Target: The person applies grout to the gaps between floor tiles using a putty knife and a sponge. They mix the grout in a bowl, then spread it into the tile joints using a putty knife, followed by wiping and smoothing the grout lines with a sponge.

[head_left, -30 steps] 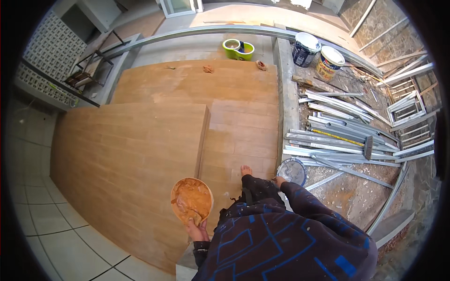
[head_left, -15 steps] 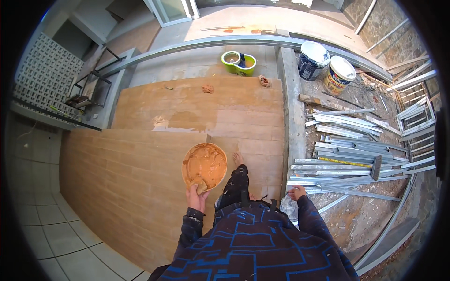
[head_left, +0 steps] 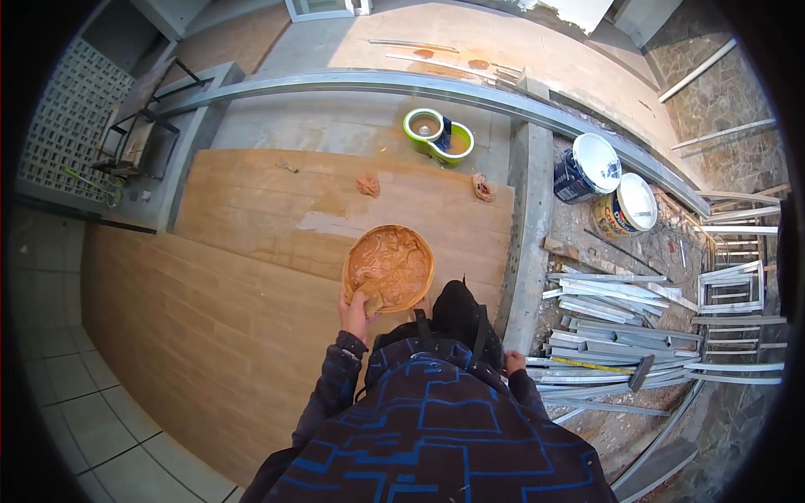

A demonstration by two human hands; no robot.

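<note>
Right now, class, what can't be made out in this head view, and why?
In the head view:
Inside bottom of the bucket: hidden by orange paste.
Left hand's reach beneath: hidden by the bucket.
What the right hand holds, if anything: too small.
Door top: cut off by upper edge.

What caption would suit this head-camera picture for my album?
A left hand holds a round tub of orange mix over brown plank-patterned flooring, with metal bars lying at right.
</note>
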